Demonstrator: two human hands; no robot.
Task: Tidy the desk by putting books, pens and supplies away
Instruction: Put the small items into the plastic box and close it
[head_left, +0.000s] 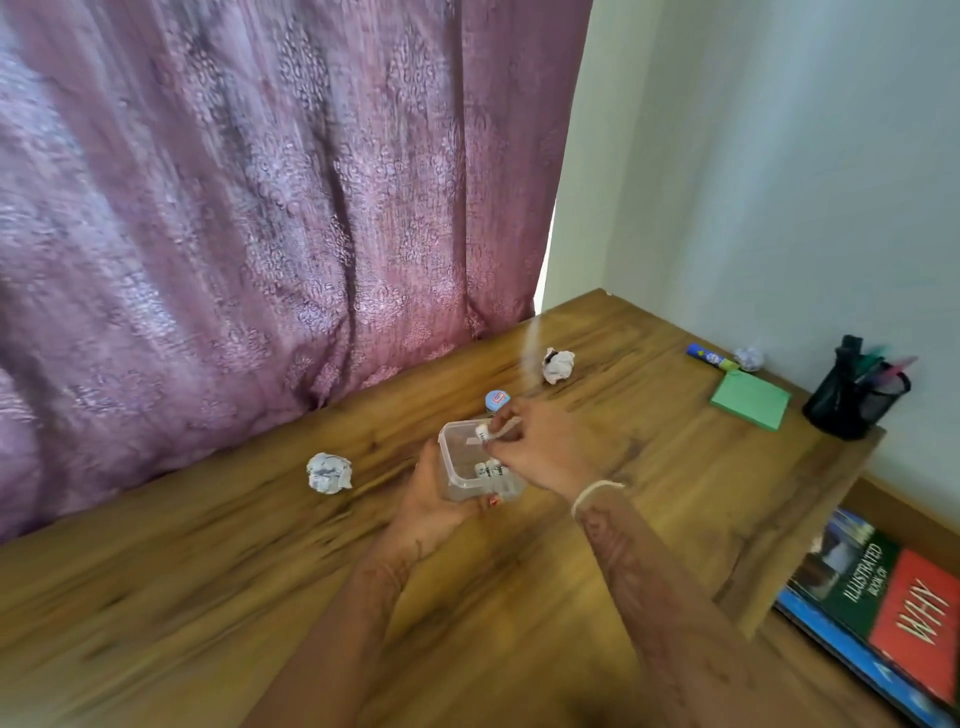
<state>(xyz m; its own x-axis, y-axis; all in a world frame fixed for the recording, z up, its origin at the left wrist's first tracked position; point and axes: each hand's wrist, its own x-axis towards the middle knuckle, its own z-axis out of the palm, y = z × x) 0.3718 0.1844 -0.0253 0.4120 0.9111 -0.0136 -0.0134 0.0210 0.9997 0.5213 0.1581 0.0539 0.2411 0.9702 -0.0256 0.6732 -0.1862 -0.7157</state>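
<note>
Box (453, 470), clear plastic and lidless, sits near the middle of the desk (208, 571), where we see the left hand (431, 501) grip it from the near left, fingers curled under and around its wall. Over the far rim of the box, the right hand (540, 447) pinches a small white piece (482, 431) between thumb and fingertips, the other fingers bunched close; a pale bangle (597, 489) rings that wrist. We count a few similar white sticks (491, 470) lying inside the box against its near right wall; their dark print is too blurred to read. Just beyond the box stands a round blue cap (497, 400) with a red-and-white label that we cannot read. Three paper balls lie on the desk: one (328, 472) left of the box, one (558, 365) beyond it, and one (749, 358) by the wall (779, 156). Beside that last ball lies a blue marker (709, 357), its label illegible, and near it a green pad (750, 400). A black mesh cup (854, 402) holding pens stands at the right corner. Below the desk edge lies a book (893, 597) on which we read "ILLUSTRATED BOOK OF" and "WHY". A mauve curtain (234, 182) hangs behind.
</note>
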